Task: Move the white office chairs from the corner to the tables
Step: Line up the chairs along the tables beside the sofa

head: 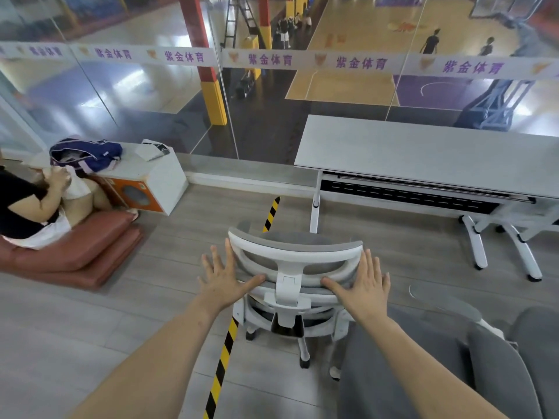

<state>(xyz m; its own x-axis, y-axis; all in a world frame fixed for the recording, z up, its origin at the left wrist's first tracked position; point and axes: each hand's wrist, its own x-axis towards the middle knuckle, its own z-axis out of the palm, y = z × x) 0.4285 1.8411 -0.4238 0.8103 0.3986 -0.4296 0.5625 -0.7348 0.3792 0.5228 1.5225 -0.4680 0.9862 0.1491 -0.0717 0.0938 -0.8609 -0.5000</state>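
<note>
A white office chair [290, 255] with a grey mesh back and headrest stands on its castors in the middle of the floor, seen from behind. My left hand [225, 278] lies flat with spread fingers by the left side of its backrest top, thumb touching the frame. My right hand [361, 285] lies flat on the right side, thumb on the frame. A long grey table [423, 152] on white legs stands ahead to the right, against the glass wall.
A yellow-and-black tape strip [223, 358] runs across the floor under the chair. A person sits on a red cushion [84, 252] at the left, beside a white box [157, 176] holding a blue bag. Grey seating [453, 358] fills the lower right.
</note>
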